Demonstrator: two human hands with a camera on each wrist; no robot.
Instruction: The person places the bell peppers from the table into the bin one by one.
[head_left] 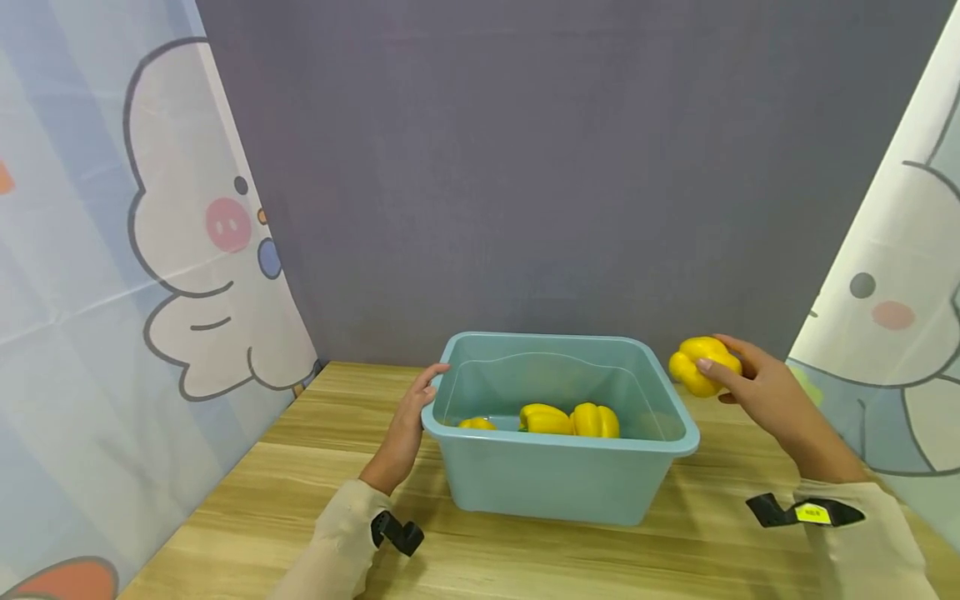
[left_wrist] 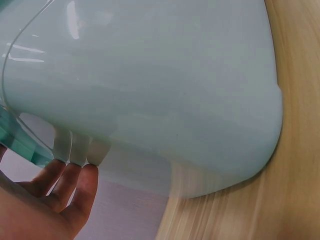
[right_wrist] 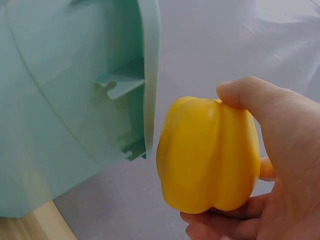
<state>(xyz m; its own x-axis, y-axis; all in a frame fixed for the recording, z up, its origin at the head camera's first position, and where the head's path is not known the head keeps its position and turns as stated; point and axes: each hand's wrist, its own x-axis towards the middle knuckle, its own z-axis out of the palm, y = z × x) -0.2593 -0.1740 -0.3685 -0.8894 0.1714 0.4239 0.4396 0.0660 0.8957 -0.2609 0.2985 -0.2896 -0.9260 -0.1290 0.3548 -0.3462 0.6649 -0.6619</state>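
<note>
My right hand [head_left: 757, 383] holds a yellow bell pepper [head_left: 703, 367] above the table, just outside the right rim of a blue-green plastic bin [head_left: 551, 479]. In the right wrist view, the thumb lies on one side of the pepper [right_wrist: 207, 155] and fingers support it from below. At the bin's left side rests my left hand [head_left: 408, 417], touching the rim. The left wrist view shows several fingertips [left_wrist: 87, 175] against the outer wall [left_wrist: 175, 90]. Inside the bin lie yellow bell peppers, one at left [head_left: 477, 423] and two side by side [head_left: 545, 419], partly hidden by the front wall.
The bin stands on a wood-grain table [head_left: 300, 500]. Behind it rises a plain grey backdrop [head_left: 525, 167]. Cartoon-printed curtains hang at the left [head_left: 187, 250] and right [head_left: 892, 350].
</note>
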